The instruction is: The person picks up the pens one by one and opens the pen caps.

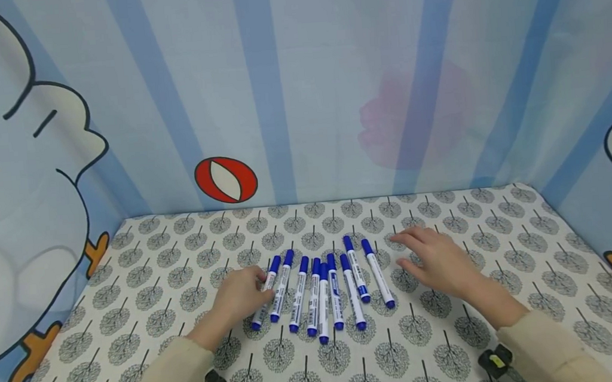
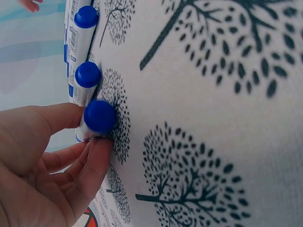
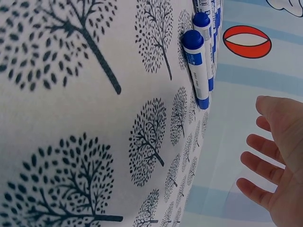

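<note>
In the head view, on the tree-print surface (image 1: 155, 263), note nine blue-capped markers (image 1: 336, 296) in an uneven row, between the left and right edges and well in from the far edge, caps toward the far one. At the end nearest the left edge, pinching the leftmost marker (image 1: 270, 279) between thumb and fingers of the left hand (image 1: 240, 293). Toward the right edge, with the right hand (image 1: 442, 262), holding nothing, fingers loosely spread near the rightmost marker (image 1: 378, 275), not touching. In the left wrist view, see thumb against one side of the barrel, fingers against the other, close to its blue near end; cannot tell that end's contact with the surface. Given the narrow gap to the next marker (image 2: 88, 75), best to squeeze lightly and evenly, with thumb laid flat to avoid rolling the neighbour. In the right wrist view, find fingers apart and gripping nothing, well clear of the markers; wise to hover there without brushing any barrel.
</note>
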Tool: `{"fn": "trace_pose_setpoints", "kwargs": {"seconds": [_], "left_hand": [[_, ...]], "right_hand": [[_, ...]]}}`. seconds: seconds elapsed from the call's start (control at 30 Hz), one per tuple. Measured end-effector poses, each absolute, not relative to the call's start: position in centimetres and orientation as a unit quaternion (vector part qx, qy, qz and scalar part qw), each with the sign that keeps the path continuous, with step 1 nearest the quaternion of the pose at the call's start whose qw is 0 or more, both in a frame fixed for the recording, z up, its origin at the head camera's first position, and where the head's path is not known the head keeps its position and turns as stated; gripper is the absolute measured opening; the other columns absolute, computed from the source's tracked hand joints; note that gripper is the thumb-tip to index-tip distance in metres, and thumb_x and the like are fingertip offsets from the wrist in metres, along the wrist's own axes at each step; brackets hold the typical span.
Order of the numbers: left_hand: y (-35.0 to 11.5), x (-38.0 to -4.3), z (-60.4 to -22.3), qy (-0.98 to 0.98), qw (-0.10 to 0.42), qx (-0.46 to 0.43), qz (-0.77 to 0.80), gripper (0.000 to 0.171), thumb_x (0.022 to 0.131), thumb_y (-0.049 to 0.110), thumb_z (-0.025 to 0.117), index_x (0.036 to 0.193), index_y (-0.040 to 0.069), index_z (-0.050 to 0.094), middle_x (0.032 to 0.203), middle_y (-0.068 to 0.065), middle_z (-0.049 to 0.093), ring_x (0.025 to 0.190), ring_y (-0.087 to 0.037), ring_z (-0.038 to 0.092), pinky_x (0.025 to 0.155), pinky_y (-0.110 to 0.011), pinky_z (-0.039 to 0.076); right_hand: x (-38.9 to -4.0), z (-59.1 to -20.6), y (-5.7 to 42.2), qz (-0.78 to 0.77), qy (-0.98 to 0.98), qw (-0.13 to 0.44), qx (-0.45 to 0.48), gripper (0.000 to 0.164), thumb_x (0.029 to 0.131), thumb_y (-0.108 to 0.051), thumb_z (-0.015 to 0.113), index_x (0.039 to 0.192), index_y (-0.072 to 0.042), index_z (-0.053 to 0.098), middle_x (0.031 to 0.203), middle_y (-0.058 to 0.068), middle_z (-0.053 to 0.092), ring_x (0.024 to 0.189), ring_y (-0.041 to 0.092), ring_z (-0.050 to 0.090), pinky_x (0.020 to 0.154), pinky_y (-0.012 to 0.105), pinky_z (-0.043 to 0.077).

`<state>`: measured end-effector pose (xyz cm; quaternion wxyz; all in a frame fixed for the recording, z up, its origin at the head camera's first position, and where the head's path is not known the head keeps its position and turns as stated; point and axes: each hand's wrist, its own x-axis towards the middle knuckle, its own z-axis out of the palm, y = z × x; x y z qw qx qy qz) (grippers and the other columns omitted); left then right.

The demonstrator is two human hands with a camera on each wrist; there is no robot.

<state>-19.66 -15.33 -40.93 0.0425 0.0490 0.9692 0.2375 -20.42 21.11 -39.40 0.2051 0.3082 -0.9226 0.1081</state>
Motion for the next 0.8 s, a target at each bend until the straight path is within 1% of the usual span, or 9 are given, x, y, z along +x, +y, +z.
{"fn": "trace_pose_setpoints", "kwargs": {"seconds": [0.17,0.43,0.67,0.8], "left_hand": [[-15.2,-19.6,-40.8,0.969,0.051,0.043,0.238,0.03,0.073,0.019,0.072,0.097,0.004,0.063,0.065,0.001,0.056,0.05,-0.013,0.048,0.044,-0.025,0.038],[-15.6,-19.9,-41.1,0.971,0.049,0.04,0.229,0.025,0.074,0.017,0.069,0.096,0.006,0.062,0.069,0.0,0.057,0.052,-0.014,0.048,0.044,-0.026,0.038],[-16.1,-20.0,-40.6,0.98,0.038,0.03,0.195,0.026,0.079,0.019,0.064,0.103,0.008,0.062,0.067,0.001,0.058,0.047,-0.014,0.049,0.039,-0.026,0.037],[-16.3,-20.2,-40.2,0.983,0.028,0.033,0.181,0.027,0.079,0.019,0.064,0.105,0.01,0.062,0.072,0.0,0.063,0.048,-0.013,0.05,0.039,-0.026,0.038]], "right_hand": [[-20.4,-39.4,21.0,0.109,-0.921,0.208,0.31,0.044,0.081,-0.027,0.068,0.12,-0.01,0.058,0.113,0.01,0.06,0.101,0.029,0.058,0.085,0.048,0.048],[-20.5,-39.4,20.9,0.114,-0.921,0.206,0.309,0.043,0.082,-0.027,0.066,0.121,-0.012,0.057,0.114,0.01,0.06,0.102,0.029,0.058,0.086,0.048,0.047],[-20.5,-39.5,21.0,0.117,-0.92,0.21,0.309,0.042,0.082,-0.026,0.066,0.121,-0.012,0.057,0.113,0.009,0.06,0.102,0.029,0.058,0.086,0.047,0.047],[-20.4,-39.5,21.1,0.117,-0.924,0.202,0.302,0.042,0.083,-0.026,0.066,0.121,-0.012,0.057,0.115,0.009,0.06,0.104,0.029,0.057,0.088,0.048,0.047]]}}
